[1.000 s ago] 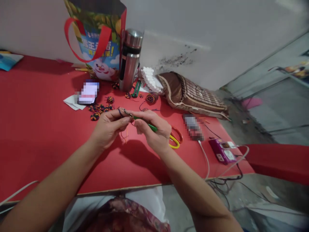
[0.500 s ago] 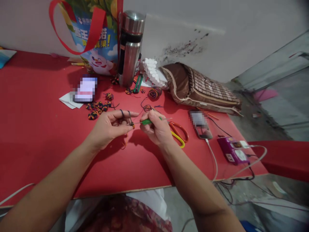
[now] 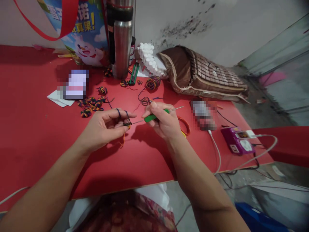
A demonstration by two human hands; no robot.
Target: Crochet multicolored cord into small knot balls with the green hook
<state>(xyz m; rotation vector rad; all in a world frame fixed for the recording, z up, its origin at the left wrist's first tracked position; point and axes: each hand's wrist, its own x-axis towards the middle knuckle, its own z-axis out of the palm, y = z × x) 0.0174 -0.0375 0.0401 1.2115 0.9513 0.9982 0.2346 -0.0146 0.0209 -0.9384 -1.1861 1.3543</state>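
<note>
My left hand (image 3: 103,127) pinches a small dark and orange crochet piece (image 3: 127,124) between thumb and fingers. Dark yarn loops around its raised index finger, and an orange tail hangs below. My right hand (image 3: 163,120) is closed around the green handle of a crochet hook (image 3: 150,118). The hook's thin metal shaft reaches left to the crochet piece, and a second metal end sticks out to the right. Beyond my hands lies a multicoloured yarn ball (image 3: 153,83), with loose strand coils in front of it. Several finished-looking crocheted pieces (image 3: 90,105) lie left of it.
Scissors with an orange handle (image 3: 184,125) lie partly behind my right wrist. Around the red table (image 3: 48,145) are a phone (image 3: 76,84), a charging phone (image 3: 202,114), a purple power box (image 3: 238,140), a steel flask (image 3: 122,48), a green box cutter (image 3: 134,74), a bag (image 3: 84,42) and a brown cushion (image 3: 205,74).
The view has shifted, so table items sit higher. My right hand has drawn the hook a little away from my left hand, showing more shaft between them.
</note>
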